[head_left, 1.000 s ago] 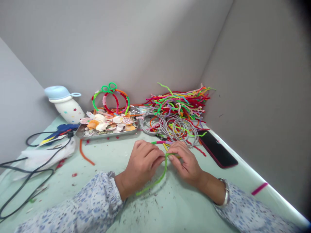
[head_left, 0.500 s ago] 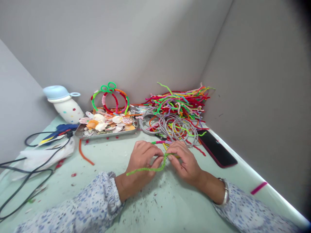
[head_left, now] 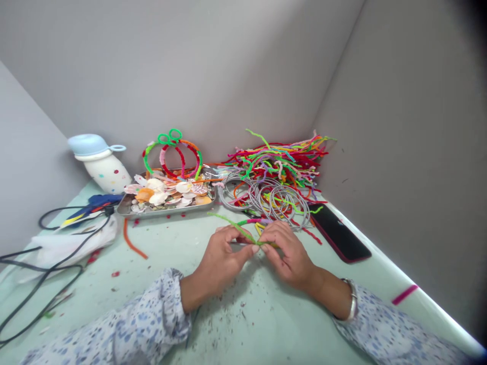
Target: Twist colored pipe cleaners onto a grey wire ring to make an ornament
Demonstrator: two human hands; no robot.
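Both my hands meet over the middle of the pale green table (head_left: 160, 294). My left hand (head_left: 222, 258) and my right hand (head_left: 287, 253) pinch a green pipe cleaner (head_left: 236, 229) between their fingertips. Its free end sticks up and to the left, toward the tray. A grey wire ring seems to lie under my right fingers, mostly hidden. Just beyond my hands lie several grey wire rings (head_left: 277, 200) and a heap of coloured pipe cleaners (head_left: 281, 159).
A metal tray of shells (head_left: 167, 197) holds pipe-cleaner-wrapped hoops (head_left: 173, 152). A dark phone (head_left: 338, 232) lies at the right. At the left are a white dotted bottle (head_left: 102, 165), a glue gun (head_left: 91, 205), black cables (head_left: 45, 274) and an orange pipe cleaner (head_left: 131, 241).
The green pipe cleaner's free end has swung from hanging down-left below my hands to pointing up-left above them. My left hand turned slightly; my right hand stayed in place.
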